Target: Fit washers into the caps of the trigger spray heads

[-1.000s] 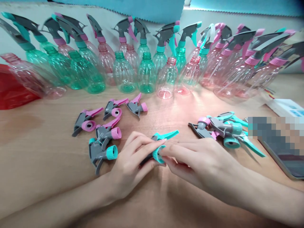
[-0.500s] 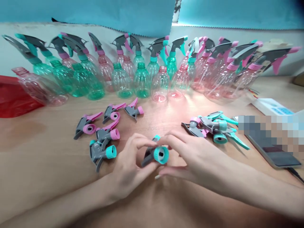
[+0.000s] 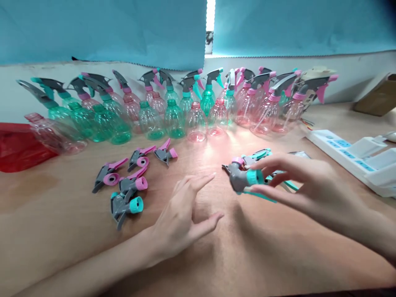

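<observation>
My right hand [image 3: 297,185] grips a grey spray head [image 3: 239,177] with a teal collar, pinched at the collar between thumb and fingers. Behind it, partly hidden by the hand, lies a pile of spray heads [image 3: 256,156] in grey, teal and pink. My left hand [image 3: 185,212] hovers over the table with thumb and fingers apart, holding nothing. To its left lies a loose group of spray heads: a teal-collared one [image 3: 123,206] nearest, and several pink-collared ones, among them a pink spray head [image 3: 107,177] at the left edge of the group.
Along the wall stand several clear green bottles [image 3: 175,119] and pink bottles [image 3: 196,123], many topped with spray heads. A red plastic bag [image 3: 24,146] lies at the left. A white power strip [image 3: 349,159] with plugs is at the right, and a brown box [image 3: 375,95] behind it.
My right hand has carried the teal-collared spray head to the right, towards the pile. My left hand has let go of it and opened. The view has shifted.
</observation>
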{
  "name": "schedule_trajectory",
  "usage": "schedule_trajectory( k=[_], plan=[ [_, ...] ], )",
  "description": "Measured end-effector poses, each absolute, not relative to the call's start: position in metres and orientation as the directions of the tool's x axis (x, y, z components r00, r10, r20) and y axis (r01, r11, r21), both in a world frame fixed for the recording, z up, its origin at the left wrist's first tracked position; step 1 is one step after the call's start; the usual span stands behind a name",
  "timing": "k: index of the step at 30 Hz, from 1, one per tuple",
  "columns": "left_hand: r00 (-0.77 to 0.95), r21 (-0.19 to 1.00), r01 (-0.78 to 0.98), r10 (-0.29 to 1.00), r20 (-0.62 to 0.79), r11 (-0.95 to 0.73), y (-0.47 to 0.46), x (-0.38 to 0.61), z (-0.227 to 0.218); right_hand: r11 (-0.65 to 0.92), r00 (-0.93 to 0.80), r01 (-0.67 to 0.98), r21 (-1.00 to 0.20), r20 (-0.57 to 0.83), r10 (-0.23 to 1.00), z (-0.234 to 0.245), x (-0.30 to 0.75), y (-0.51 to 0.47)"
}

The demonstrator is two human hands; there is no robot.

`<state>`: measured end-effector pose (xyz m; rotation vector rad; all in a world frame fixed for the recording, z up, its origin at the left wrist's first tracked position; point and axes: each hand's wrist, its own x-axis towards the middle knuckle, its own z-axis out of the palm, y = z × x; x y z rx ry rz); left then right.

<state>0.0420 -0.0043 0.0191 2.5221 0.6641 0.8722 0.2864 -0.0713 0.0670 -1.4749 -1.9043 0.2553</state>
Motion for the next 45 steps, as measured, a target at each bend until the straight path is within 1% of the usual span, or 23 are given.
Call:
schedule_trajectory(
  k=[1, 2, 4, 5, 7, 9, 11, 15, 17, 23, 25, 28, 32, 35, 39, 42, 45],
  plan=[
    [0.684, 0.507, 0.324, 0.568, 0.458, -0.799, -0.002, 0.043, 0.020, 0.319, -0.071, 0.811, -0.490, 0.458, 0.886, 0.071, 0.296, -0.070],
    [0.673, 0.514, 0.346, 0.589, 0.448, -0.785, 0.000, 0.045, 0.020, 0.307, -0.055, 0.859, -0.409, 0.523, 0.851, 0.073, 0.306, -0.068],
    [0.654, 0.520, 0.394, 0.629, 0.421, -0.758, 0.004, 0.048, 0.020, 0.278, -0.070, 0.934, -0.222, 0.650, 0.757, 0.075, 0.322, -0.063],
    [0.648, 0.521, 0.412, 0.642, 0.410, -0.748, 0.005, 0.050, 0.020, 0.248, -0.085, 0.958, -0.144, 0.682, 0.727, 0.073, 0.328, -0.061],
    [0.645, 0.518, 0.433, 0.655, 0.394, -0.738, 0.007, 0.053, 0.021, 0.206, -0.132, 0.978, -0.034, 0.662, 0.738, 0.065, 0.337, -0.056],
    [0.652, 0.507, 0.448, 0.657, 0.377, -0.736, 0.008, 0.054, 0.021, 0.210, -0.175, 0.978, 0.005, 0.567, 0.805, 0.052, 0.340, -0.052],
    [0.662, 0.494, 0.473, 0.664, 0.348, -0.729, 0.009, 0.052, 0.022, 0.216, -0.187, 0.976, 0.001, 0.502, 0.844, 0.040, 0.340, -0.052],
    [0.666, 0.464, 0.545, 0.697, 0.266, -0.698, 0.012, 0.042, 0.025, 0.119, -0.138, 0.990, 0.072, 0.466, 0.874, 0.032, 0.340, -0.053],
    [0.655, 0.451, 0.577, 0.716, 0.242, -0.681, 0.016, 0.034, 0.028, 0.104, -0.139, 0.989, 0.101, 0.460, 0.877, 0.037, 0.338, -0.054],
    [0.606, 0.374, 0.651, 0.749, 0.268, -0.661, 0.029, -0.002, 0.046, 0.197, -0.224, 0.975, 0.106, 0.444, 0.868, 0.058, 0.314, -0.050],
    [0.581, 0.346, 0.685, 0.767, 0.272, -0.641, 0.033, -0.018, 0.052, 0.274, -0.279, 0.959, 0.075, 0.429, 0.859, 0.061, 0.300, -0.044],
    [0.518, 0.327, 0.736, 0.804, 0.292, -0.593, 0.040, -0.042, 0.055, 0.378, -0.342, 0.926, -0.014, 0.392, 0.854, 0.063, 0.275, -0.031],
    [0.454, 0.369, 0.746, 0.829, 0.328, -0.554, 0.046, -0.069, 0.049, 0.478, -0.436, 0.867, -0.142, 0.249, 0.865, 0.060, 0.237, 0.000],
    [0.445, 0.396, 0.728, 0.826, 0.347, -0.559, 0.044, -0.081, 0.043, 0.516, -0.479, 0.842, -0.160, 0.220, 0.850, 0.051, 0.209, 0.034],
    [0.474, 0.431, 0.706, 0.827, 0.303, -0.562, 0.038, -0.090, 0.038, 0.549, -0.513, 0.814, -0.190, 0.210, 0.833, 0.035, 0.182, 0.082],
    [0.477, 0.445, 0.678, 0.811, 0.340, -0.585, 0.037, -0.095, 0.032, 0.553, -0.526, 0.805, -0.213, 0.173, 0.833, 0.026, 0.174, 0.105],
    [0.464, 0.462, 0.657, 0.803, 0.374, -0.595, 0.038, -0.097, 0.026, 0.523, -0.503, 0.820, -0.233, 0.143, 0.853, 0.020, 0.173, 0.109]
  ],
)
